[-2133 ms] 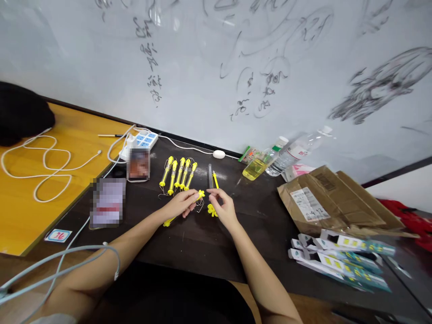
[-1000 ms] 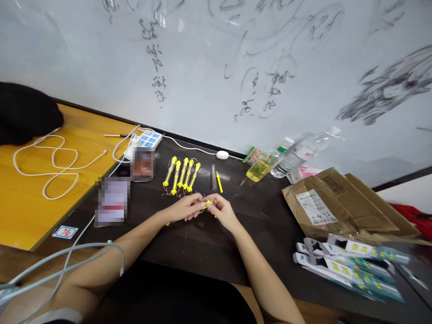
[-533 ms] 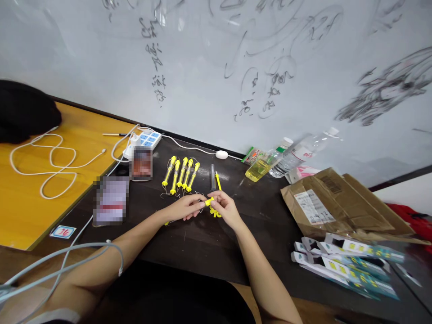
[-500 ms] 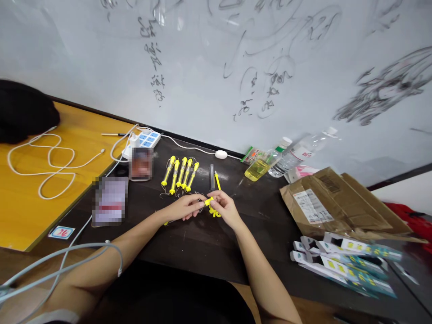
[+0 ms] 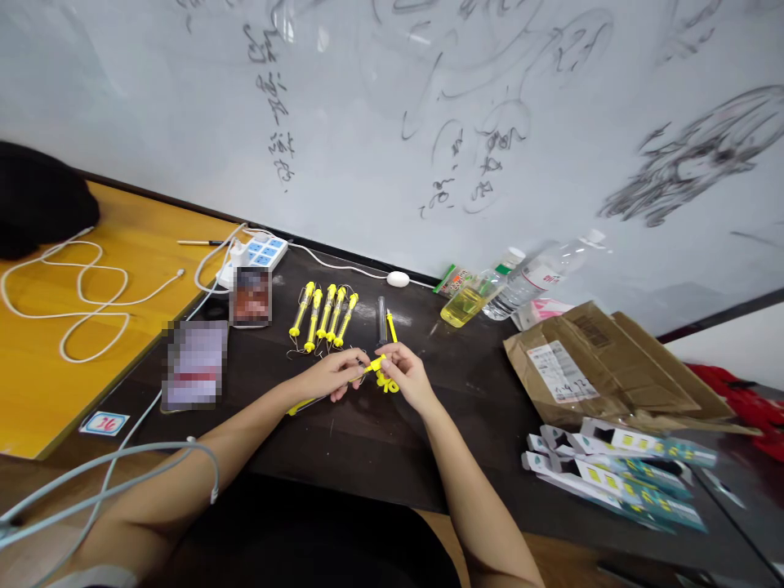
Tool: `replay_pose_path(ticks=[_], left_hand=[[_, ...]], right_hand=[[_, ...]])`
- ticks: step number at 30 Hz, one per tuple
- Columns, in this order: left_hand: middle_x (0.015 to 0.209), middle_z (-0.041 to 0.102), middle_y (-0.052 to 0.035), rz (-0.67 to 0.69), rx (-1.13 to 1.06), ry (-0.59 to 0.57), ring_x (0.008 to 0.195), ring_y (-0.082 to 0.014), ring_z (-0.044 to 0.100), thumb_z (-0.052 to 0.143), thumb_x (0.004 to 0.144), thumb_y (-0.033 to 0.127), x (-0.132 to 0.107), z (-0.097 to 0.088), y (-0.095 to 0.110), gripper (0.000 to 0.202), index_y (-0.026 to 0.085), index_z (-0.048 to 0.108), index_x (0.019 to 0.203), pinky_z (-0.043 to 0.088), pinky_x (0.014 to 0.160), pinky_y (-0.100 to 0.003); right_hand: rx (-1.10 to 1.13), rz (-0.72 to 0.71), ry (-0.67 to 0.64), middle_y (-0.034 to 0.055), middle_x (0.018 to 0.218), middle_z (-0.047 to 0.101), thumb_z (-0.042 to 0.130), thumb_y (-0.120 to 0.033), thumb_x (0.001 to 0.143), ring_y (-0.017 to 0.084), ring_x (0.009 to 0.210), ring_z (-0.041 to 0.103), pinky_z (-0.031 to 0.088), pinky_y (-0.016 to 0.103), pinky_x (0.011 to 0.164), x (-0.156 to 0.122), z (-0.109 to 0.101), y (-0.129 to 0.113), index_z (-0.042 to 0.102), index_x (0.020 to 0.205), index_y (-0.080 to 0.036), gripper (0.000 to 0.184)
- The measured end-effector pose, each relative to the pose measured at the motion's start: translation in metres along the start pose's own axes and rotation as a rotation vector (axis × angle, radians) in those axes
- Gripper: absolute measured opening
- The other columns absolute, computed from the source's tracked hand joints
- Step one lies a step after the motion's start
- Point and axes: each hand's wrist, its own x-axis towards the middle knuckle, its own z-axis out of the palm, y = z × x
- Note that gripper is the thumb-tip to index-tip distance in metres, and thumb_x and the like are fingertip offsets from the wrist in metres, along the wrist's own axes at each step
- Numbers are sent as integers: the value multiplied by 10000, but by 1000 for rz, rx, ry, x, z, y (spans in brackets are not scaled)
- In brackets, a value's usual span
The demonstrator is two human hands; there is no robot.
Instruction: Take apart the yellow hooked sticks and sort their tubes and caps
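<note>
My left hand [image 5: 336, 374] is closed around a thin spring scale [image 5: 299, 406], whose yellow end sticks out below the wrist. At its other end, my right hand [image 5: 407, 376] pinches a small yellow cap [image 5: 378, 362] between thumb and fingers. Cap and scale meet between the two hands; whether they are joined I cannot tell. Small yellow parts [image 5: 387, 383] lie on the table just under my right fingers. Beyond the hands are a clear tube [image 5: 381, 318] and a yellow rod [image 5: 392, 327]. Several finished-looking yellow spring scales [image 5: 322, 317] with wire hooks lie in a row further left.
Two phones [image 5: 194, 363] and a power strip [image 5: 260, 252] lie left, with white cables [image 5: 110, 308] trailing. Bottles [image 5: 469, 304] stand tilted-looking at the back. A cardboard package [image 5: 588, 359] and opened small boxes [image 5: 618, 478] lie right. A whiteboard [image 5: 343, 147] rises behind the dark table.
More of the yellow end of the held scale shows below my left wrist. The yellow piece between my hands has turned slightly. The view has shifted a little.
</note>
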Motion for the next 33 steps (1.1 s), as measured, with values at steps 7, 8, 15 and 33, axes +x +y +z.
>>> replay_pose_path(ticks=[7, 8, 15, 33], left_hand=[[705, 534, 43, 10, -23, 8, 363, -27, 445, 460, 887, 387, 2, -1, -3, 265, 189, 494, 1061, 345, 329, -137], [700, 536, 45, 4, -33, 11, 357, -28, 440, 461, 886, 389, 2, -1, -3, 269, 192, 484, 1068, 343, 326, -138], [652, 564, 56, -55, -92, -16, 347, -53, 464, 469, 884, 392, 2, -2, 0, 294, 215, 403, 1110, 346, 320, -142], [614, 527, 60, -104, -39, -118, 347, -53, 452, 473, 881, 437, 1, -5, 0, 306, 196, 466, 1068, 336, 310, -141]], right_hand=[[106, 84, 125, -45, 617, 458, 471, -386, 856, 62, 429, 365, 290, 195, 394, 2, -2, 3, 507, 785, -201, 201], [74, 94, 116, -53, 584, 429, 473, -382, 852, 58, 415, 332, 267, 194, 388, 1, -3, 3, 508, 764, -198, 207], [-212, 27, -107, -69, 582, 359, 627, -357, 784, 76, 516, 356, 334, 220, 527, -5, 2, -9, 640, 1027, -182, 299], [-274, 49, -65, -75, 530, 362, 626, -343, 757, 63, 476, 340, 308, 211, 495, -5, 0, -5, 633, 809, -164, 187]])
